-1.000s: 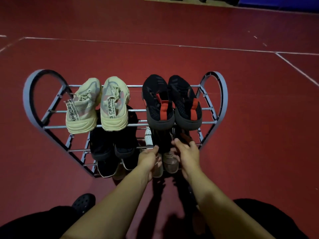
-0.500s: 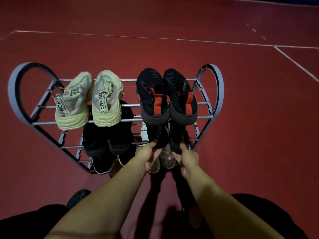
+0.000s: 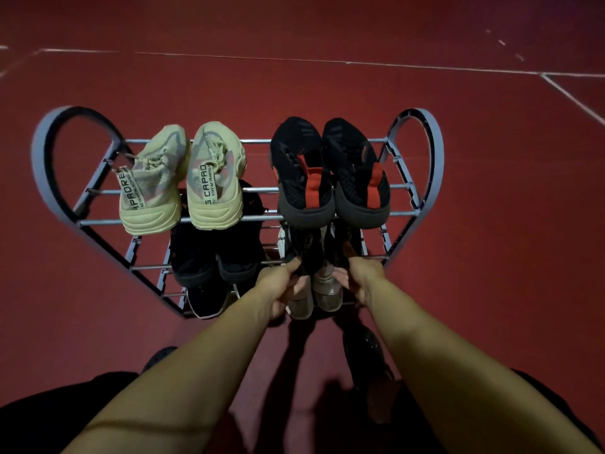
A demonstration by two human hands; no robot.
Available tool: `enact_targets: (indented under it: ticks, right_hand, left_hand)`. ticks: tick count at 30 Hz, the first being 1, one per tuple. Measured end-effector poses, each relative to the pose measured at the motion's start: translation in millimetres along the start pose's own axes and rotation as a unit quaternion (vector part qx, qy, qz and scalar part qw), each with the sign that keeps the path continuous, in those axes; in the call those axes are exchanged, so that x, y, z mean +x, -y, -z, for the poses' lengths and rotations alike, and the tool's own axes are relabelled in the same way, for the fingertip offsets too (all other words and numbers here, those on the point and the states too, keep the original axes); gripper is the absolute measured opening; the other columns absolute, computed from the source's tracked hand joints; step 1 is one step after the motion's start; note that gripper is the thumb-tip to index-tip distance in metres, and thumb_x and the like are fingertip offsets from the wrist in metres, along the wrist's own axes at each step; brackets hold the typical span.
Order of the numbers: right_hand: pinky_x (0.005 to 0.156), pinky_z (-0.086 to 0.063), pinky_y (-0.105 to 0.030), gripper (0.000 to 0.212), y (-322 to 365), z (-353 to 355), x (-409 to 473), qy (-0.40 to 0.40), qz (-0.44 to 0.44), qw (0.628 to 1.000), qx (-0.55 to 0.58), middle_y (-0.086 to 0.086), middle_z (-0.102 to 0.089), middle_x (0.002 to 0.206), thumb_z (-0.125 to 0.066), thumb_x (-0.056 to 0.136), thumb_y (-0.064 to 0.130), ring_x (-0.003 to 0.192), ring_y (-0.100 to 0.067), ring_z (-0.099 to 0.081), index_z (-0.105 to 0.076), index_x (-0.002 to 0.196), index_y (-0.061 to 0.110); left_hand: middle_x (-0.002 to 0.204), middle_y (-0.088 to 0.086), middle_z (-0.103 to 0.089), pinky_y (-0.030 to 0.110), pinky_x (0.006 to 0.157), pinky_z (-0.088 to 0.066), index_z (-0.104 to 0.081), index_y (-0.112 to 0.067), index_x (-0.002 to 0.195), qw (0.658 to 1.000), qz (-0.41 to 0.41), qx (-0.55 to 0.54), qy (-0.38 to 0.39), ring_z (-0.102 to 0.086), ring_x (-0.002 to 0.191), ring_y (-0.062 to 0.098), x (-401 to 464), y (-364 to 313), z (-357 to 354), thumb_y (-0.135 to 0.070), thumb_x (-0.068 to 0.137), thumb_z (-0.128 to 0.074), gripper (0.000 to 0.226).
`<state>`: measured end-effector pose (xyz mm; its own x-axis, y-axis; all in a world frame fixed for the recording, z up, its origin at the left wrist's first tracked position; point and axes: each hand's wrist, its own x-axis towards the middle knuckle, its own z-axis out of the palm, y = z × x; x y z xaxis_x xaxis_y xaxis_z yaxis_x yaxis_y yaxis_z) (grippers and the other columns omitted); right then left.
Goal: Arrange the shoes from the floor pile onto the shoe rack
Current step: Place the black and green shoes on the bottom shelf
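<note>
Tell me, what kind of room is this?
Probably an indoor sports hall or court, though that's a guess. The floor is smooth dark red with painted white lines like court markings. On it stands a heart-shaped shoe rack full of sneakers.

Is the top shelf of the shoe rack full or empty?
Full: the top shelf holds the cream sneakers on its left and the black-and-red sneakers on its right.
</note>
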<state>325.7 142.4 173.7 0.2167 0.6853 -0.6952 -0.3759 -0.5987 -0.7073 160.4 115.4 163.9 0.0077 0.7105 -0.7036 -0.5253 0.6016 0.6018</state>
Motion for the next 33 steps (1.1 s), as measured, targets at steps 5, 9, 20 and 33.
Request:
enact_targets:
  ticks: [5, 9, 20, 33]
  right_hand:
    - [0.054, -0.053, -0.027, 0.045, -19, 13, -15, -0.033, 0.06, 0.989, -0.13, -0.009, -0.072, 0.082, -0.073, 0.081, 0.048, 0.067, -0.019, -0.069, -0.067, 0.1, 0.007]
    - [0.076, -0.054, -0.033, 0.04, -58, 12, -29, -0.043, 0.186, 0.936, -0.297, -0.001, -0.072, 0.087, -0.069, 0.082, 0.051, 0.085, -0.021, -0.068, -0.065, 0.097, 0.014]
    - [0.064, -0.044, -0.014, 0.029, -133, -64, -15, 0.191, 0.062, 0.911, -0.361, 0.007, -0.059, 0.086, -0.067, 0.091, 0.028, 0.072, -0.004, -0.057, -0.056, 0.114, 0.014]
    - [0.038, -0.037, -0.017, 0.01, -194, -129, 36, 0.094, -0.036, 0.973, -0.209, -0.003, -0.058, 0.05, -0.06, 0.089, -0.004, 0.041, -0.011, -0.052, -0.062, 0.081, 0.0]
  left_hand:
    - [0.093, 0.004, -0.07, 0.034, 0.074, -0.054, -0.066, -0.014, 0.115, 0.987, -0.015, 0.155, 0.036, -0.066, 0.081, 0.02, -12, 18, 27, -0.03, 0.093, -0.071, 0.028]
    - [0.101, 0.003, -0.072, 0.032, 0.075, -0.054, -0.066, -0.014, 0.12, 0.964, -0.031, 0.264, -0.006, -0.066, 0.092, 0.017, -21, 34, 78, -0.03, 0.092, -0.071, 0.032]
    - [0.077, 0.004, -0.05, 0.034, 0.066, -0.055, -0.05, -0.015, 0.076, 0.957, -0.02, 0.134, -0.255, -0.054, 0.083, 0.028, -12, 14, 188, -0.028, 0.096, -0.066, 0.029]
    - [0.117, 0.008, -0.071, 0.037, 0.082, -0.059, -0.049, -0.014, 0.138, 0.964, 0.01, -0.205, -0.168, -0.068, 0.108, 0.02, 48, 40, 172, -0.041, 0.093, -0.068, 0.056]
